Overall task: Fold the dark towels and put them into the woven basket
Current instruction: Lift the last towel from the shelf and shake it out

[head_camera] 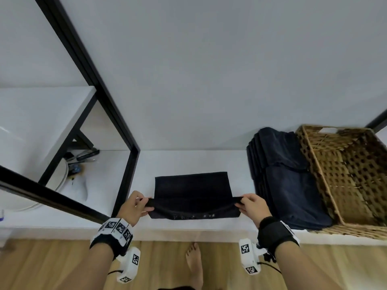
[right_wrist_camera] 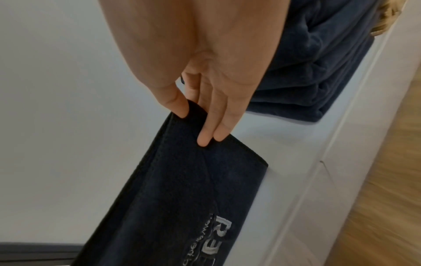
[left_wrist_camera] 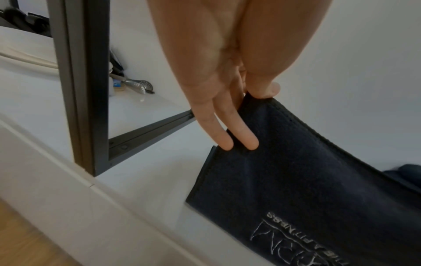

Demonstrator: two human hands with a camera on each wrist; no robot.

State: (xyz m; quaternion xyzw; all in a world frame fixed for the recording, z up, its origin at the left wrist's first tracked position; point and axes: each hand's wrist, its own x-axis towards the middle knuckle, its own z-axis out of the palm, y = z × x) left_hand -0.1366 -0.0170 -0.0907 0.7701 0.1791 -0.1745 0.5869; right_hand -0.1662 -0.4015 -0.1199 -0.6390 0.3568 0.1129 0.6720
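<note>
Folding step: left hand and right hand each pinching 1 end of towel on table. Next, probably: carry lifted edge over evenly; basket waits right.

Soft, even indoor light, source not visible. Weak shadows. Head view strongly bent at edges, black frame bowed. Towel nearly detail-less black. Wrist views: wood floor smeared with motion blur, near palms soft.

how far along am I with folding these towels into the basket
Done: nothing in the woven basket that I can see. In hand: both hands, left and right, pinch one dark towel mid-fold. Left: the towel pile beside the basket.
</note>
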